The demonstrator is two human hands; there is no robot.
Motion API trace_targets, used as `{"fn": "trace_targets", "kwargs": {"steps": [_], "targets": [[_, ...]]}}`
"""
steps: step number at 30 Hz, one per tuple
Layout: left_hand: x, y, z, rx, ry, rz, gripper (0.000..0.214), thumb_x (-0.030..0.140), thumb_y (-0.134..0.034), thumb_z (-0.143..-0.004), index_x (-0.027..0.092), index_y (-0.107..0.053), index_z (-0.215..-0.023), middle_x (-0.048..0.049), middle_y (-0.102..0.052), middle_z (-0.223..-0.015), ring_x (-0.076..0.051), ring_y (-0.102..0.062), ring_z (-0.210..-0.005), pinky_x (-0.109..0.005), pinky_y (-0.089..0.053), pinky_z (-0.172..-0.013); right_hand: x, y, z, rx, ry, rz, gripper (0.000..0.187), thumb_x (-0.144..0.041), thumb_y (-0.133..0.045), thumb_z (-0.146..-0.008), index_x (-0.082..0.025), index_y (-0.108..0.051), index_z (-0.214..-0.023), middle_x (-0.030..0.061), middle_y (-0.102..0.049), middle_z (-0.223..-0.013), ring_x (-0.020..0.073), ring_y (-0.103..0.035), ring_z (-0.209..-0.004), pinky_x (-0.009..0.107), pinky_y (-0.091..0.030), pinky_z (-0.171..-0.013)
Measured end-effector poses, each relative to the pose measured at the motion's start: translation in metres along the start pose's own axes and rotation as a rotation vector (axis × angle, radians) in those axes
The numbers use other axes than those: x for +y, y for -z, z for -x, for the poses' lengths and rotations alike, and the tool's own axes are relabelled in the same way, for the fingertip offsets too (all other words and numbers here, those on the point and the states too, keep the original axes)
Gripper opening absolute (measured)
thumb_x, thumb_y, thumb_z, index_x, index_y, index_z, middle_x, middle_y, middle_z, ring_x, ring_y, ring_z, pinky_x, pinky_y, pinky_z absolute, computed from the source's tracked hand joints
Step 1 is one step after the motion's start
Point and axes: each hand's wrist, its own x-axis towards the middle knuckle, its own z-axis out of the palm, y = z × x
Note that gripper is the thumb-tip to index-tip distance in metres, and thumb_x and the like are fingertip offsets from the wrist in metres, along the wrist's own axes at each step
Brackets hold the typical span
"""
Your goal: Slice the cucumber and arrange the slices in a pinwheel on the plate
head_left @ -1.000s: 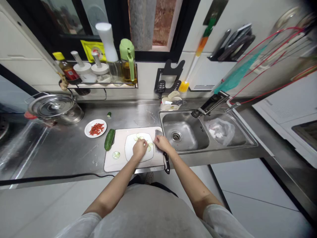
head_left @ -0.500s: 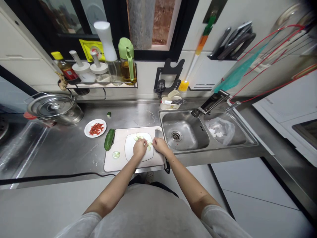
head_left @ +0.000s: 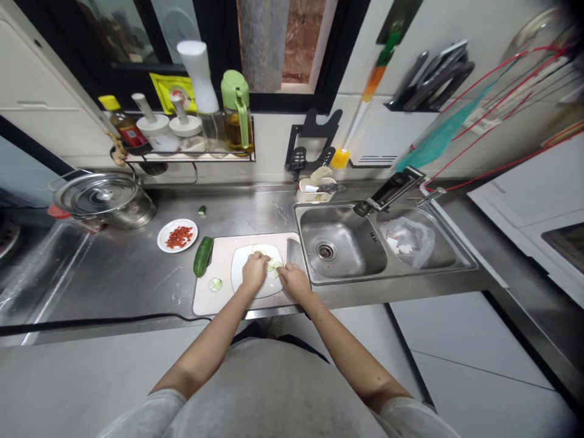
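Observation:
A white plate (head_left: 239, 277) with a dark rim line rests on the pale cutting board (head_left: 223, 246). Thin cucumber slices (head_left: 272, 265) lie on its far and right parts. My left hand (head_left: 255, 271) is over the plate, fingers closed at the slices. From the right, my right hand (head_left: 293, 281) pinches the edge of a slice, its fingertips close to the left ones. A knife blade (head_left: 294, 249) lies along the board's right side; my right hand and forearm hide its handle. One round slice (head_left: 215, 284) sits on the board's left part.
A whole cucumber (head_left: 202, 257) leans on the board's left edge, with a cut end piece (head_left: 201, 210) beyond. A small plate of chopped red pieces (head_left: 177, 236) and a lidded steel pot (head_left: 107, 204) stand left. The double sink (head_left: 344, 243) adjoins the board on the right.
My right hand has moved slightly left and nearer me, from beside the knife blade to the slices at the plate's right. My left hand has shifted slightly left. The view has moved a little.

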Motion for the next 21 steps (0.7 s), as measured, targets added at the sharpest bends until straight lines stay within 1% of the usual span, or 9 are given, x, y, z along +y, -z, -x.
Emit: {"fn": "trace_targets", "kwargs": {"steps": [6, 14, 18, 21], "targets": [[0.0018, -0.0019, -0.0011, -0.016, 0.031, -0.029, 0.027, 0.024, -0.048, -0.09, 0.027, -0.069, -0.107, -0.0051, -0.06, -0.11, -0.021, -0.051, -0.107, -0.03, -0.045, -0.08, -0.0029, -0.0016, 0.001, -0.027, -0.025, -0.004, 0.032, -0.031, -0.04, -0.095, -0.025, -0.06, -0.119, 0.0095, -0.058, -0.11, 0.0219, -0.051, -0.105, 0.028, -0.04, -0.078], [0.0031, -0.0007, 0.0002, -0.015, 0.054, 0.019, 0.027, 0.029, -0.05, -0.089, 0.026, -0.07, -0.107, -0.0063, -0.06, -0.111, -0.022, -0.051, -0.108, -0.031, -0.046, -0.085, -0.0091, 0.0009, 0.0021, -0.042, -0.065, -0.026, 0.031, -0.032, -0.042, -0.095, -0.022, -0.058, -0.119, 0.0097, -0.058, -0.113, 0.0217, -0.049, -0.108, 0.028, -0.04, -0.08], [0.0032, -0.0007, 0.0037, -0.009, 0.052, 0.066, 0.027, 0.039, -0.053, -0.088, 0.025, -0.069, -0.105, -0.0063, -0.06, -0.11, -0.023, -0.051, -0.108, -0.032, -0.045, -0.085, -0.0091, 0.0012, 0.0019, 0.001, -0.059, -0.057, 0.033, -0.032, -0.036, -0.097, -0.023, -0.058, -0.121, 0.0092, -0.058, -0.11, 0.0207, -0.05, -0.104, 0.027, -0.039, -0.08], [0.0028, -0.0012, 0.0061, -0.015, 0.071, 0.077, 0.026, 0.037, -0.054, -0.088, 0.024, -0.068, -0.105, -0.0065, -0.06, -0.11, -0.023, -0.052, -0.107, -0.032, -0.045, -0.084, -0.0085, 0.0018, -0.0006, 0.02, -0.049, -0.057, 0.036, -0.031, -0.032, -0.099, -0.024, -0.06, -0.12, 0.0097, -0.058, -0.107, 0.0208, -0.051, -0.101, 0.027, -0.039, -0.079]]}}
